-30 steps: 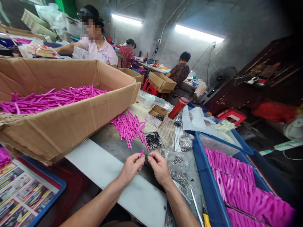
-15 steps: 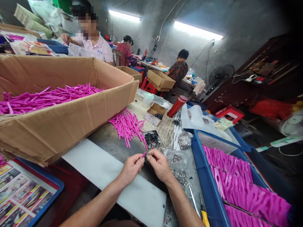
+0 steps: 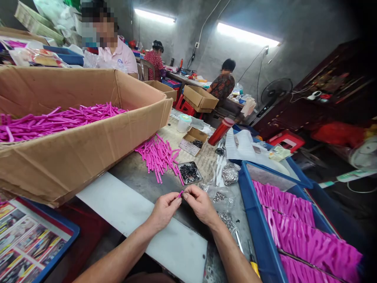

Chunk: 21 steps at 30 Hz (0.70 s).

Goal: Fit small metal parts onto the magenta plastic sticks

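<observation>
Between the fingertips of my left hand (image 3: 165, 208) is a small magenta plastic strip (image 3: 180, 193), mostly hidden by the fingers. My right hand (image 3: 198, 203) is pinched close against the strip's end; whatever tiny piece it holds is too small to make out. Just beyond my hands lies a square tray of small black parts (image 3: 190, 173). A loose pile of magenta plastic strips (image 3: 159, 157) sits to its left on the worktable (image 3: 126, 179). Clear bags of small metal parts (image 3: 219, 196) lie to the right of my right hand.
A large cardboard box (image 3: 73, 145) of magenta strips stands at left. At right is a blue crate (image 3: 259, 232) with rows of magenta pieces. A red bottle (image 3: 220, 131), small carton (image 3: 193, 142) and lidded tub (image 3: 184, 123) stand farther back. Several people sit beyond the table.
My hands stay together at nearly the same spot, with the strip tilted slightly differently. The co-worker at the left has leaned left, and that person's raised hand is out of sight.
</observation>
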### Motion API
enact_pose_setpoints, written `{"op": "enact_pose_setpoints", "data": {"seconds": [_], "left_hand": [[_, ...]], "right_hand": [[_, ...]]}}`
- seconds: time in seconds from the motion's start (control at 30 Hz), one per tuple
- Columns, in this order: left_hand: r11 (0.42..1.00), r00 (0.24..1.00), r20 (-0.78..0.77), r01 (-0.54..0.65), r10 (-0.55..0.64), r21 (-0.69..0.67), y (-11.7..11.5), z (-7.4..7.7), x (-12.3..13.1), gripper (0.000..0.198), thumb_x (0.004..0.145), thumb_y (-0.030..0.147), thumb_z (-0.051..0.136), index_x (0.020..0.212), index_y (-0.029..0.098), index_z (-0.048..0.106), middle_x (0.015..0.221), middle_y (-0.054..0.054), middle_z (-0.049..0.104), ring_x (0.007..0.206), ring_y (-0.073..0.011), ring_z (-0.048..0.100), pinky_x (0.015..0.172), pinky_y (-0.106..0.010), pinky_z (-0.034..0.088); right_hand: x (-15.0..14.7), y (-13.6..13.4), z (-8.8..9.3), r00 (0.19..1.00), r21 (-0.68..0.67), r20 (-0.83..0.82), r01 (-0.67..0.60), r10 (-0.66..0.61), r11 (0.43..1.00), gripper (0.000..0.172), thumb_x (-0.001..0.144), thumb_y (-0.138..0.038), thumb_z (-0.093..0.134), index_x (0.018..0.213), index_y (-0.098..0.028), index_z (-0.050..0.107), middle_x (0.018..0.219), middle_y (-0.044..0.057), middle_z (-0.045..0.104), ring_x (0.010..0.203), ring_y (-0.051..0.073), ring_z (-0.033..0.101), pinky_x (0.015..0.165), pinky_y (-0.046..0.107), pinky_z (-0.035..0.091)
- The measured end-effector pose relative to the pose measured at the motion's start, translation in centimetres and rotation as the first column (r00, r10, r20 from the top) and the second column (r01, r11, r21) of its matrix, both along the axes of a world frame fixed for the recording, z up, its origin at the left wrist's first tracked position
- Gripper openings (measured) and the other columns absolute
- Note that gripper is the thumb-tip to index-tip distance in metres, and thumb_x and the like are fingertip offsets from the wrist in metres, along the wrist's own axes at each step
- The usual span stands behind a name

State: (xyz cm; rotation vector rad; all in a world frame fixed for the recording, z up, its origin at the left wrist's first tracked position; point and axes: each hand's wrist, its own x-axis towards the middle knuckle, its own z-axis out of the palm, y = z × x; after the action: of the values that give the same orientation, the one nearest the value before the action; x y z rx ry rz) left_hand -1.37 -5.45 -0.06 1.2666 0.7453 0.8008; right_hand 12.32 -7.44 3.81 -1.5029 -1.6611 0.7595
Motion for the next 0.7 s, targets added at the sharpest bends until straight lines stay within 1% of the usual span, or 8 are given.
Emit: {"op": "enact_pose_setpoints", "data": {"seconds": [0.23,0.4,0.5,0.6,0.7], "left_hand": [[1.000,1.000,-0.021,-0.019,0.019,0.024,-0.08,0.59,0.01,0.020,0.074,0.030,0.048,0.069,0.014,0.057,0.051,0.005,0.032,0.044,-0.0079,0.026,0.038,-0.018,0.022],[0.997,0.998,-0.056,-0.033,0.037,0.068,-0.13,0.94,0.00,0.019,0.074,0.029,0.048,0.068,0.015,0.059,0.050,0.004,0.035,0.045,-0.0093,0.029,0.040,-0.019,0.025],[0.988,0.995,-0.081,-0.049,0.061,0.144,-0.10,0.95,0.06,0.020,0.073,0.028,0.048,0.066,0.015,0.061,0.052,0.002,0.041,0.050,-0.0114,0.035,0.048,-0.020,0.030],[0.978,0.992,-0.103,-0.048,0.070,0.203,-0.05,0.92,0.13,0.021,0.073,0.027,0.047,0.064,0.014,0.061,0.055,0.001,0.045,0.055,-0.0127,0.039,0.054,-0.021,0.033],[0.984,0.992,-0.107,-0.041,0.061,0.175,-0.05,0.97,0.12,0.020,0.074,0.027,0.047,0.062,0.015,0.058,0.052,0.003,0.040,0.051,-0.0109,0.034,0.048,-0.020,0.030]], "right_hand": [[0.37,0.15,0.57,0.997,-0.048,0.083,0.000,0.004,0.999,0.013,0.072,-0.021,0.046,0.060,-0.017,0.048,0.056,-0.004,0.042,0.056,0.011,0.040,0.053,0.022,0.032],[0.27,0.09,1.04,0.992,-0.058,0.122,0.045,-0.038,0.997,0.015,0.070,-0.021,0.046,0.055,-0.018,0.046,0.053,-0.004,0.040,0.054,0.011,0.039,0.051,0.021,0.030],[0.24,0.04,0.85,0.990,-0.058,0.117,0.086,-0.079,0.995,0.014,0.069,-0.021,0.047,0.055,-0.018,0.045,0.053,-0.005,0.039,0.053,0.011,0.038,0.050,0.021,0.030],[0.21,0.00,0.53,0.988,-0.048,0.113,0.114,-0.108,0.992,0.013,0.068,-0.022,0.048,0.056,-0.018,0.045,0.053,-0.005,0.039,0.054,0.011,0.038,0.050,0.021,0.030],[0.18,-0.05,0.31,0.989,-0.039,0.081,0.131,-0.128,0.991,0.014,0.069,-0.024,0.047,0.057,-0.018,0.046,0.054,-0.004,0.040,0.054,0.012,0.039,0.050,0.021,0.031]]}}
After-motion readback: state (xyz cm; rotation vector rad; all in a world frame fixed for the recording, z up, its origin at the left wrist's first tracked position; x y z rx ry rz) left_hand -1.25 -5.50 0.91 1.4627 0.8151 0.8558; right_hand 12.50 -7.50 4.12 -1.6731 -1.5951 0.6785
